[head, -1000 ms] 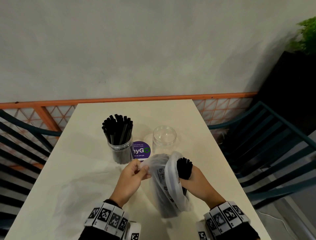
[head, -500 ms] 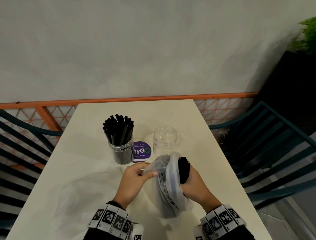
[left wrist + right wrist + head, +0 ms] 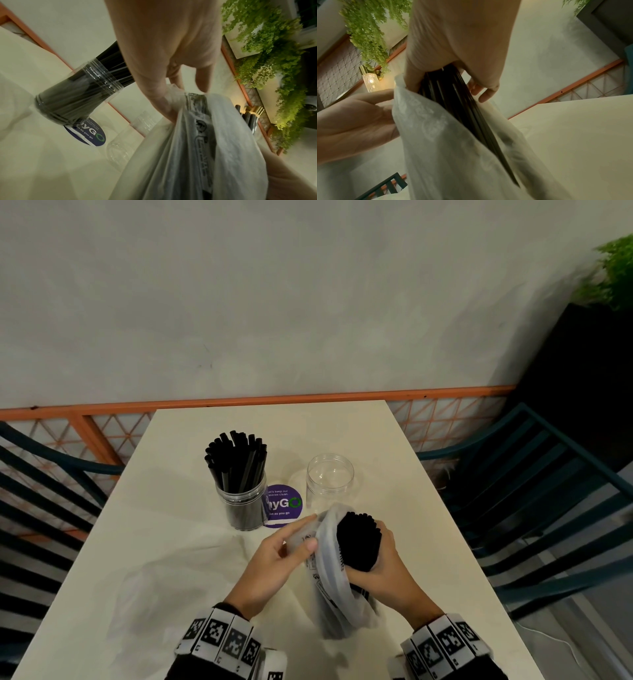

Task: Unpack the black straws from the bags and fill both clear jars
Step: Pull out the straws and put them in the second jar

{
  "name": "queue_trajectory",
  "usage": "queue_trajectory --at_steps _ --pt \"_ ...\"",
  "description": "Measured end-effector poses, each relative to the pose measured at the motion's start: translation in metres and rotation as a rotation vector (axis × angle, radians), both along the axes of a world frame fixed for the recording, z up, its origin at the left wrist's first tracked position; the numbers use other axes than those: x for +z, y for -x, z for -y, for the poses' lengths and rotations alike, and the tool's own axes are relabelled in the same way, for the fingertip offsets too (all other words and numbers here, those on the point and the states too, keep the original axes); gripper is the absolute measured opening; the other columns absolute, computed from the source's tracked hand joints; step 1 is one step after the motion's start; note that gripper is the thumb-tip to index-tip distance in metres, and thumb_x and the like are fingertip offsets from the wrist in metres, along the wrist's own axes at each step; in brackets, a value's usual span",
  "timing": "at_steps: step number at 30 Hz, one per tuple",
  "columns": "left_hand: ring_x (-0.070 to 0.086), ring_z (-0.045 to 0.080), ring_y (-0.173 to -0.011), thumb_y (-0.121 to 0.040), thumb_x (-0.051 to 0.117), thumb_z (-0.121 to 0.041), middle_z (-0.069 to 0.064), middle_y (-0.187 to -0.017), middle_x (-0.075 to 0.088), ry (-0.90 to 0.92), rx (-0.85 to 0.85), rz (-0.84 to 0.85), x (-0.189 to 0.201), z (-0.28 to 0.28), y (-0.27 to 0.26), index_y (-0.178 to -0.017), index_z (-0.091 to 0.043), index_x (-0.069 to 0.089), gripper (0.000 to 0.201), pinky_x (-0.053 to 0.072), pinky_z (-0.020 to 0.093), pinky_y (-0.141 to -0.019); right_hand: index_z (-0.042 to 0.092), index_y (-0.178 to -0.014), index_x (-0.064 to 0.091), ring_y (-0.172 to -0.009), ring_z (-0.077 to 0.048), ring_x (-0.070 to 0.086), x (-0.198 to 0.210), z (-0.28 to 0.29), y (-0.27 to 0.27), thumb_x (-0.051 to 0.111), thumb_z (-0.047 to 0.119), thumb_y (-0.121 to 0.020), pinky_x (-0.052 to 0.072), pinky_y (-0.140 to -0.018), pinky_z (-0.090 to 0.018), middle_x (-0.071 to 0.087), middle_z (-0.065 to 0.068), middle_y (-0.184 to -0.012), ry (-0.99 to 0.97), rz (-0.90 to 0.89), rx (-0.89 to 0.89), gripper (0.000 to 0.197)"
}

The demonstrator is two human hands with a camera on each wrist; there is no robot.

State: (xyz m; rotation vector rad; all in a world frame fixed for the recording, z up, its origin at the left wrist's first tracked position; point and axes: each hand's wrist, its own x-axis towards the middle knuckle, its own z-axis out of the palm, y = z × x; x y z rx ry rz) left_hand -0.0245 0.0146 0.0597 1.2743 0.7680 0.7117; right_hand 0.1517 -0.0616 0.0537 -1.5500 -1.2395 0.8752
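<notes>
Purple sticker [image 3: 282, 505] reads "as you go".

Thin, translucent, crinkled plastic bag [image 3: 329, 573]; glossy black straws [image 3: 358, 546]; clear smooth plastic jars [image 3: 330, 479]; matt cream table [image 3: 164, 542].

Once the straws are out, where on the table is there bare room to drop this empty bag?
Bare patches: the far end of the table behind both jars, and the right strip beside the empty jar. The near left looks taken by a flat clear bag. It is crowded in the middle: full jar, purple sticker, and both hands on the bag of straws.
</notes>
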Motion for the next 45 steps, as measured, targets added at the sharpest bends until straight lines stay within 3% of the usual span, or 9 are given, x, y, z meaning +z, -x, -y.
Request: queue_trajectory --at_steps 6,9,13,17,21,28,33,40,45 --pt "0.053 0.013 -0.059 -0.084 0.058 -0.004 -0.002 -0.056 0.055 -0.02 0.166 -0.073 -0.007 -0.002 0.0 -0.06 -0.012 0.06 0.025 0.049 0.04 -0.074 0.043 -0.118 0.034 -0.127 -0.009 0.037 -0.007 0.003 -0.002 0.08 0.059 -0.05 0.037 -0.107 -0.027 0.035 0.01 -0.132 0.002 -0.11 0.062 0.084" --pt "0.05 0.01 -0.058 -0.091 0.047 -0.005 -0.003 -0.057 0.052 0.059 0.134 -0.023 -0.012 0.0 -0.001 -0.065 -0.007 0.048 0.026 0.048 0.028 -0.069 0.017 -0.132 0.036 -0.125 -0.002 0.045 -0.019 0.007 -0.009 0.083 0.054 -0.052 0.039 -0.104 -0.018 0.049 0.002 -0.135 0.072 -0.124 0.175 0.1" --pt "0.057 0.02 -0.068 -0.095 0.037 -0.005 0.012 -0.076 0.061 0.24 0.098 0.075 -0.013 0.0 -0.001 -0.087 -0.003 0.05 0.016 0.052 0.026 -0.061 0.033 -0.129 0.041 -0.122 0.008 0.044 -0.025 0.011 0.001 0.085 0.042 -0.052 0.035 -0.099 -0.008 0.052 0.03 -0.127 0.134 -0.039 0.264 0.089" --pt "0.068 0.018 -0.081 -0.089 0.034 0.003 0.008 -0.09 0.074 0.358 0.004 0.188 -0.001 -0.002 -0.001 -0.117 -0.023 0.047 0.04 0.057 0.03 -0.068 0.028 -0.125 0.048 -0.12 0.002 0.049 -0.029 0.007 0.011 0.085 0.045 -0.053 0.04 -0.098 -0.014 0.059 0.016 -0.125 0.079 -0.071 0.202 0.083" --pt "0.058 0.014 -0.116 -0.09 0.045 -0.036 -0.005 -0.123 0.063 0.29 -0.058 0.202 0.012 -0.002 -0.001 -0.128 -0.036 0.044 0.037 0.051 0.034 -0.09 0.018 -0.133 0.037 -0.125 -0.004 0.045 -0.02 0.0 0.008 0.086 0.037 -0.059 0.038 -0.101 -0.017 0.048 0.0 -0.133 0.029 -0.041 0.19 0.091" --pt "0.054 0.011 -0.102 -0.091 0.048 -0.033 -0.003 -0.11 0.059 -0.058 0.008 -0.176 0.007 -0.007 0.004 -0.108 -0.028 0.053 0.019 0.041 0.021 -0.083 0.045 -0.103 0.034 -0.117 -0.011 0.043 -0.007 -0.008 -0.01 0.082 0.035 -0.06 0.037 -0.09 -0.011 0.036 -0.005 -0.124 0.123 0.119 0.231 0.065" --pt "0.055 0.013 -0.092 -0.088 0.043 -0.039 0.003 -0.103 0.06 0.07 0.005 -0.135 -0.007 -0.002 0.005 -0.111 -0.019 0.05 0.031 0.044 0.028 -0.08 0.051 -0.127 0.028 -0.128 -0.008 0.036 -0.023 -0.002 -0.01 0.077 0.059 -0.06 0.034 -0.109 -0.03 0.038 0.01 -0.136 0.307 0.145 0.31 0.083" --pt "0.065 0.013 -0.08 -0.095 0.04 -0.011 0.012 -0.097 0.064 0.296 0.103 0.043 -0.024 -0.007 0.009 -0.107 -0.003 0.053 0.02 0.054 0.021 -0.065 0.046 -0.124 0.026 -0.12 0.002 0.036 -0.015 0.005 -0.029 0.083 0.012 -0.066 0.03 -0.086 0.006 0.034 0.028 -0.126 0.488 0.205 0.619 0.088" --pt "0.061 0.016 -0.103 -0.094 0.042 -0.013 0.006 -0.112 0.064 0.338 0.114 0.072 -0.022 -0.008 0.014 -0.114 -0.022 0.055 0.025 0.051 0.028 -0.083 0.022 -0.137 0.027 -0.111 -0.013 0.038 -0.011 0.005 -0.03 0.075 0.029 -0.072 0.041 -0.101 -0.027 0.036 0.002 -0.12 0.553 0.475 0.621 0.081"
